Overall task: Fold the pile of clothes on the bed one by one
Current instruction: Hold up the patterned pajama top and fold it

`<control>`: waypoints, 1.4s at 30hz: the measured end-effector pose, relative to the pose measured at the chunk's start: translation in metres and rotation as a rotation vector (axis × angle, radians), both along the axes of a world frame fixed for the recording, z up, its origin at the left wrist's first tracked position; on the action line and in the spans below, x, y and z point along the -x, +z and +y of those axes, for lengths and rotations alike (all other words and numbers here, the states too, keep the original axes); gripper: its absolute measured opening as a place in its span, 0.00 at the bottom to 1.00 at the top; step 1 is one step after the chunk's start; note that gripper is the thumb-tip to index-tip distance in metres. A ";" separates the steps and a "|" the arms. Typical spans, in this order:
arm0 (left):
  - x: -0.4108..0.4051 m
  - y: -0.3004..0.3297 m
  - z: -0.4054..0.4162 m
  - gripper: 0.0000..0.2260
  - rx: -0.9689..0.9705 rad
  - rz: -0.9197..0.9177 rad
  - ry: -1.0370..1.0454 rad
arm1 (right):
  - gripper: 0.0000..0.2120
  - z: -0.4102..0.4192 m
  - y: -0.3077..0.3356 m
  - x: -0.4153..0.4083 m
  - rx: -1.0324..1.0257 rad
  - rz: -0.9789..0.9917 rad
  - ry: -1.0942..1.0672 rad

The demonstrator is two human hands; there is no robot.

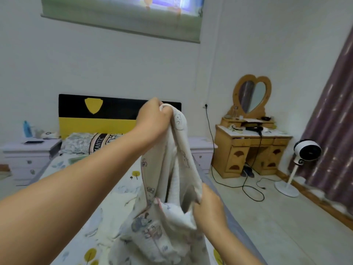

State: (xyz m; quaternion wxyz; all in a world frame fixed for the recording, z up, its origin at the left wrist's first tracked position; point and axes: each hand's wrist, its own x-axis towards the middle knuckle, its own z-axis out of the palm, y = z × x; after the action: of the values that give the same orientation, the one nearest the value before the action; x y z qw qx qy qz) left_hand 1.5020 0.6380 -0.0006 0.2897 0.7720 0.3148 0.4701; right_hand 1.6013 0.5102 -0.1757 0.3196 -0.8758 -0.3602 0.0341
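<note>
The right hand [207, 204] grips the lower edge of one white printed garment [172, 178], while the left hand [152, 117] pinches its top, holding it up above the bed [80, 197]. Beyond stand two nightstands [26, 153], one dressing table [248, 148] and one fan [305, 152].

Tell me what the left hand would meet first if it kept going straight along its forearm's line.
Likely the black and yellow padded headboard. The left hand, gripping the white cartoon-print garment, points up-bed toward it; depth is unclear, but nothing visible lies between.
</note>
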 end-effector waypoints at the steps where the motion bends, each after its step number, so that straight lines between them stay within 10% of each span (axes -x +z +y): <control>1: 0.006 0.000 0.008 0.06 -0.012 0.001 0.036 | 0.13 0.002 -0.001 -0.005 0.089 -0.044 -0.026; 12: 0.087 -0.058 0.065 0.08 -0.167 0.639 0.244 | 0.10 0.015 0.105 -0.051 0.086 -0.118 -0.145; 18: 0.087 -0.076 0.069 0.09 -0.055 0.442 0.390 | 0.22 0.006 0.120 -0.022 -0.136 0.086 0.216; 24: 0.073 -0.081 0.061 0.16 0.359 0.153 0.202 | 0.03 -0.005 0.106 -0.025 -0.016 0.271 0.239; 27: 0.066 -0.083 0.052 0.12 0.629 0.072 0.115 | 0.11 -0.012 0.099 -0.032 0.025 0.454 0.308; 34: 0.061 -0.108 0.040 0.14 0.654 0.289 0.048 | 0.04 -0.008 0.090 -0.044 0.081 -0.110 -0.005; 42: 0.054 -0.127 0.034 0.14 0.664 -0.018 -0.182 | 0.05 -0.007 0.102 -0.038 -0.364 0.025 0.016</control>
State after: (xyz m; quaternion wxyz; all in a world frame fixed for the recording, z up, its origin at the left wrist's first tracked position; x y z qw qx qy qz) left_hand 1.4484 0.6717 -0.1279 0.5687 0.6563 0.3779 0.3210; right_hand 1.6393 0.5036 -0.0741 0.4768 -0.8002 -0.3634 -0.0183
